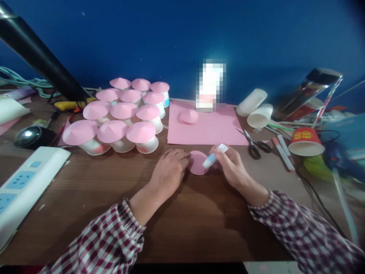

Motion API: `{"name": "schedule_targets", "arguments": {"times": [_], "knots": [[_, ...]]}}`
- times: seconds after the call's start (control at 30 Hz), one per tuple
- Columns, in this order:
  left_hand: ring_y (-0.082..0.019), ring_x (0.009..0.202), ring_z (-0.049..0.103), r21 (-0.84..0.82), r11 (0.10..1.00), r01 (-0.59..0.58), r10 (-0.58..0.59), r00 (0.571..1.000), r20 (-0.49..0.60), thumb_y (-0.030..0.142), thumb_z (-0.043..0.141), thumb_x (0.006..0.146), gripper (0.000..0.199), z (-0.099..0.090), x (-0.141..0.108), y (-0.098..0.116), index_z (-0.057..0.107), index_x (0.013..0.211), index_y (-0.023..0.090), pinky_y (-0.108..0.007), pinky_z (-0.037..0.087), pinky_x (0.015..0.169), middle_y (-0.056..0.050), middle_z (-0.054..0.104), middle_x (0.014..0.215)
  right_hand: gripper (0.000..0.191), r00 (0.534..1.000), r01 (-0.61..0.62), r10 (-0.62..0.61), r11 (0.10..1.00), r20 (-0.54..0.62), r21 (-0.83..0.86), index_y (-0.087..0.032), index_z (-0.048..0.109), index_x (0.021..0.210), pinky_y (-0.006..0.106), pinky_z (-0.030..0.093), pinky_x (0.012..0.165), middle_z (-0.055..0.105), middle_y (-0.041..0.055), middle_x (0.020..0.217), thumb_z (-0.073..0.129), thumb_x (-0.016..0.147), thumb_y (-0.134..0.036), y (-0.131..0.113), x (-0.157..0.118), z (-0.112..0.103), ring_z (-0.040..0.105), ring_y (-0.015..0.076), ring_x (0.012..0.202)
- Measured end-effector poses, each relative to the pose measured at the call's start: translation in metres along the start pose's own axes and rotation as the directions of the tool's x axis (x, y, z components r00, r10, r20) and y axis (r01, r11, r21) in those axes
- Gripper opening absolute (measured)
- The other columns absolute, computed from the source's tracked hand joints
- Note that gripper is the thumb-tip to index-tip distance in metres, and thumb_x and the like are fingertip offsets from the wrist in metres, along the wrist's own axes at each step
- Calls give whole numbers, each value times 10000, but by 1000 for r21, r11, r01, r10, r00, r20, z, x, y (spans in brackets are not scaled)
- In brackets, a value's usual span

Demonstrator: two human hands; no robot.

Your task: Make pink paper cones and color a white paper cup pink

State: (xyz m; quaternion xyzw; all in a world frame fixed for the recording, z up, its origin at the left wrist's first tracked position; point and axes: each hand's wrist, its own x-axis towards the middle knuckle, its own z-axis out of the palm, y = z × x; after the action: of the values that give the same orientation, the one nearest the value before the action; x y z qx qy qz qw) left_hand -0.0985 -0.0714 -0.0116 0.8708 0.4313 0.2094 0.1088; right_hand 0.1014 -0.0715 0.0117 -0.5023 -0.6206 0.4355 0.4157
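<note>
A small pink paper circle [197, 163] lies flat on the brown table in front of me. My left hand [172, 167] rests at its left edge, palm down, fingers curled and holding that edge. In my right hand [229, 163] is a white and light blue glue stick [210, 160], gripped between thumb and fingers. It is tilted, with its lower end at the circle's right side. Behind the circle lie pink paper sheets [212, 129] with a small pink paper cone [188, 116] on them. To the left stand several paper cups [148, 147] capped with pink paper cones [141, 131].
Black scissors [253, 147] lie to the right, near two white cups [260, 115], marker-like sticks [283, 154] and a red cup [306, 140]. A white power strip [37, 171] is at the left. A bright pixelated upright shape [211, 83] stands against the blue wall [159, 34].
</note>
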Motion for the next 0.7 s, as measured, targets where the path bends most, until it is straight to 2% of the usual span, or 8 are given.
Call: {"name": "schedule_targets", "arguments": {"times": [0.13,0.23,0.33,0.43,0.5,0.57,0.63,0.7], "knots": [[-223,1077,541,3,1000,25,-25,1000,7,111,458,867,269,-1,0,2,651,1046,165,-425,412,968,-66,656,1110,192,993,107,-92,973,77,-204,-181,553,843,246,459,598,629,17,696,492,905,-352,1,-3,4,585,145,627],[-226,1084,537,7,1000,24,-24,1000,15,120,461,868,275,-2,0,2,644,1070,162,-421,409,974,-60,655,1112,120,965,258,-212,874,153,-411,-185,574,884,266,447,676,643,37,793,529,878,-296,2,-5,7,590,167,717],[-232,1094,533,17,1000,14,-15,1000,15,132,461,872,281,-1,0,2,640,1086,162,-423,407,974,-59,654,1122,106,938,339,-248,807,244,-483,-189,566,878,261,426,656,635,43,817,528,873,-288,1,-5,7,575,167,715],[-238,1096,535,26,1000,7,-7,1000,10,129,458,870,279,0,-1,0,647,1073,160,-424,410,968,-58,655,1131,156,942,319,-208,796,261,-515,-187,541,753,244,385,575,602,21,708,542,859,-303,0,-5,4,523,141,612],[-232,1079,547,19,1000,0,0,1000,-5,125,464,866,273,1,-1,-1,651,1061,167,-417,422,950,-57,660,1126,205,969,215,-142,886,200,-412,-189,518,703,230,369,527,571,-3,615,529,867,-310,1,-5,0,494,122,545],[-219,1060,560,1,1000,-15,15,999,-39,130,476,862,261,3,0,-3,654,1046,180,-406,432,934,-51,670,1109,245,993,74,-58,985,105,-155,-191,513,691,215,372,491,549,-20,566,500,888,-337,4,-4,-4,484,107,504],[-206,1042,572,-17,999,-27,26,997,-73,136,483,861,247,5,-1,-5,658,1027,191,-395,440,920,-44,680,1089,262,1000,-19,19,992,0,121,-191,529,695,198,366,450,532,-32,557,502,887,-368,6,-3,-9,463,88,468],[-201,1036,576,-24,999,-35,32,995,-98,134,482,861,239,6,-1,-5,661,1009,192,-390,442,918,-41,682,1089,223,994,-55,79,962,-79,267,-194,566,733,189,355,421,532,-39,571,558,853,-381,8,-1,-17,457,78,454]]}}
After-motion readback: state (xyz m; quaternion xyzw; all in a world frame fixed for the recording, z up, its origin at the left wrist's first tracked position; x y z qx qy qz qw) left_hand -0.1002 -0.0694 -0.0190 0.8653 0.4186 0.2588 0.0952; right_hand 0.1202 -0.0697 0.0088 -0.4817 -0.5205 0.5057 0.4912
